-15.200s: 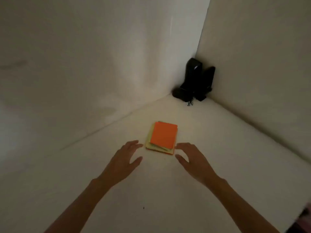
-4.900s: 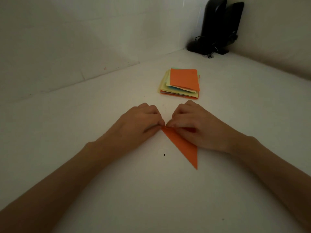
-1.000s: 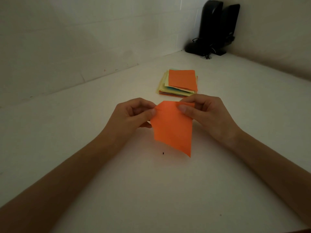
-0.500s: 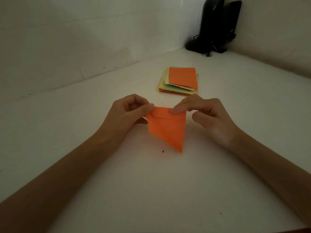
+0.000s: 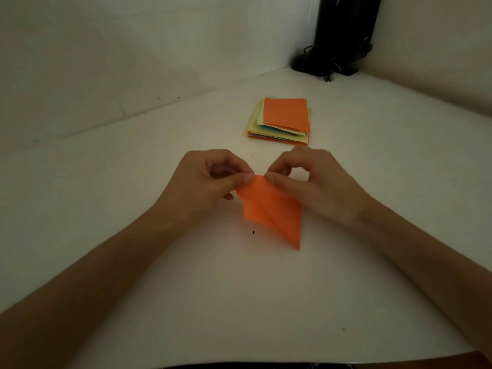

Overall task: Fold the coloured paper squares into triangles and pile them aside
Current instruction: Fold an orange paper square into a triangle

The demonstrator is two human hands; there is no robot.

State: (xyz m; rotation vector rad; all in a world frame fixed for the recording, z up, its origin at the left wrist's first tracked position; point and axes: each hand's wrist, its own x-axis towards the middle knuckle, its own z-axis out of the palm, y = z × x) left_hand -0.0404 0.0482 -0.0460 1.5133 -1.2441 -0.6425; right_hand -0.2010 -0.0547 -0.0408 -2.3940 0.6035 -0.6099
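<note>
white table (image 5: 133,235) carries everything. the stack of coloured squares (image 5: 287,113) lies unfolded beyond the hands, orange on top, and no pile of triangles shows, so nearly all the task looks undone. the left hand (image 5: 205,182) and right hand (image 5: 319,185) both pinch the top corner of one orange sheet (image 5: 269,211), creased down its middle and held between them, its fold unfinished.

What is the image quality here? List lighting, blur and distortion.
Head view: dim overall, with a warmer, brighter patch on the table around the folded paper, darkening toward the edges; the right hand is slightly blurred at its far knuckles, while the paper's crease is sharp; wide-angle stretch enlarges the forearms toward the lower corners; the black device in the corner is nearly detailless.
</note>
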